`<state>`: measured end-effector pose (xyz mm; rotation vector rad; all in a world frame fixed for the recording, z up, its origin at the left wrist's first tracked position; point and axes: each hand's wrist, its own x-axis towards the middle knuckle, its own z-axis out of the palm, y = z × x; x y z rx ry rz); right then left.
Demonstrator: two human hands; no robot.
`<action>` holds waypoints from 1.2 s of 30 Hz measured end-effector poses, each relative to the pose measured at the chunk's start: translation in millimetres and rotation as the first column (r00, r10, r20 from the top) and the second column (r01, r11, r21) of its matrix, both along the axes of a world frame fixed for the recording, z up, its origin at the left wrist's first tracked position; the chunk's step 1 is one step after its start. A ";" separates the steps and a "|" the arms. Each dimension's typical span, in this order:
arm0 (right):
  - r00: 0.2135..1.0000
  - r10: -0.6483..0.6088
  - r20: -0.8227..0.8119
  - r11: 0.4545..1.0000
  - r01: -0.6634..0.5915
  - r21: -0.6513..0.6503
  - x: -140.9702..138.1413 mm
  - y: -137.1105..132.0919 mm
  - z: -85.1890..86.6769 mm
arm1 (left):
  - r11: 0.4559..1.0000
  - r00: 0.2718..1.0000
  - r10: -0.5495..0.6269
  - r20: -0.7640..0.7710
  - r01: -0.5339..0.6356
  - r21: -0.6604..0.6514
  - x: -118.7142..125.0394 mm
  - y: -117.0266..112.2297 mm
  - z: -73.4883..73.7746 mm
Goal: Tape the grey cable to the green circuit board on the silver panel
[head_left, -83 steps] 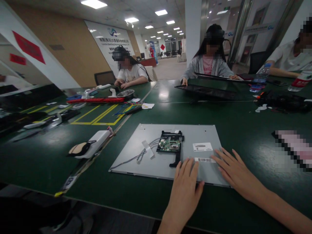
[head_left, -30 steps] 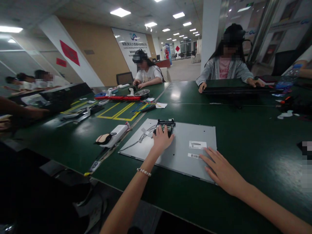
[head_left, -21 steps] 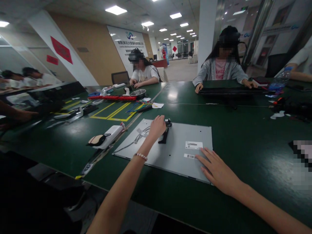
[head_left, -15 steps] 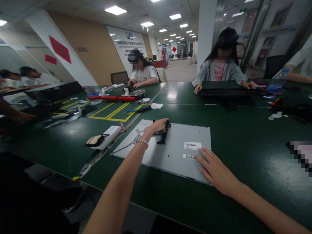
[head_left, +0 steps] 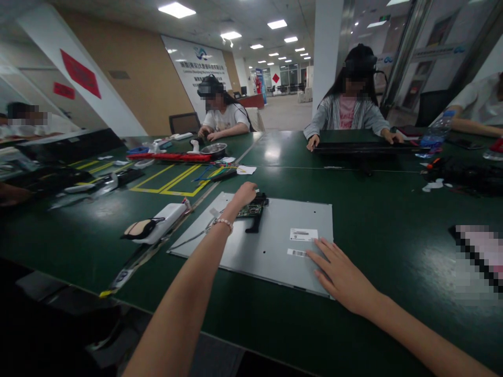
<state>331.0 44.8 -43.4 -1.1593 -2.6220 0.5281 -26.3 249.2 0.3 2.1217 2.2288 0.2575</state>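
A flat grey metal panel (head_left: 291, 214), like the back of a display, lies on the green table in front of me. On its far left part rests a green circuit board (head_left: 251, 211) with a black bracket (head_left: 254, 225), and thin grey cables (head_left: 196, 235) run from there to the left. My left hand (head_left: 244, 196) is over the board's far edge, fingers drawn together, with a tiny pale bit at the fingertips that is too small to name. Fingers spread, my right hand (head_left: 346, 272) lies flat on the panel's near right corner, touching a barcode sticker (head_left: 297, 253).
Left of the panel is a white device (head_left: 165, 221) with a strap. Further off are a red strip (head_left: 168, 157), a metal bowl (head_left: 214, 148) and loose wires (head_left: 204, 175). Across the table one person holds a long black object (head_left: 361, 149); another sits farther left.
My left hand has drawn back from the black part at the board's far edge, slightly left and up, uncovering more of the board. My right hand stays on the panel. The view has shifted a little.
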 end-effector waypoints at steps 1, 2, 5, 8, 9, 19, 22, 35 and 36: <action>1.000 0.000 0.002 1.000 0.000 -0.002 0.0 0.2 -0.2 | 1.000 1.000 0.018 0.004 -0.018 0.023 -5.0 -1.9 5.6; 1.000 -0.001 0.006 1.000 0.001 -0.004 0.1 0.2 -0.5 | 0.998 0.999 0.041 0.008 -0.041 0.042 -11.8 -5.1 11.4; 1.000 -0.003 0.011 1.000 0.003 -0.002 0.0 -0.1 -2.5 | 0.988 0.990 0.140 0.014 -0.141 0.063 -42.2 -23.2 27.9; 1.000 -0.005 -0.004 1.000 0.005 0.011 -0.2 -0.8 -6.4 | 0.970 0.969 0.244 0.027 -0.244 0.008 -77.1 -49.9 37.9; 1.000 -0.006 -0.009 1.000 0.006 0.015 -0.3 -0.9 -7.8 | 0.962 0.961 0.273 0.036 -0.272 -0.020 -87.0 -59.2 39.2; 1.000 0.009 -0.003 0.999 -0.009 0.045 -3.0 0.0 -12.5 | 0.940 0.917 0.330 0.223 -0.297 -0.168 -117.6 -94.8 34.5; 1.000 0.013 -0.004 0.999 -0.012 0.048 -3.7 0.5 -13.7 | 0.942 0.897 0.336 0.288 -0.321 -0.100 -122.1 -82.1 46.1; 1.000 0.013 0.011 0.999 -0.013 0.039 -9.8 2.7 -8.7 | 0.797 0.735 0.452 0.505 -0.587 0.141 -70.8 1.9 2.5; 1.000 0.016 0.012 0.999 -0.016 0.042 -10.4 2.9 -8.2 | 0.793 0.736 0.461 0.496 -0.592 0.141 -71.8 1.3 -0.3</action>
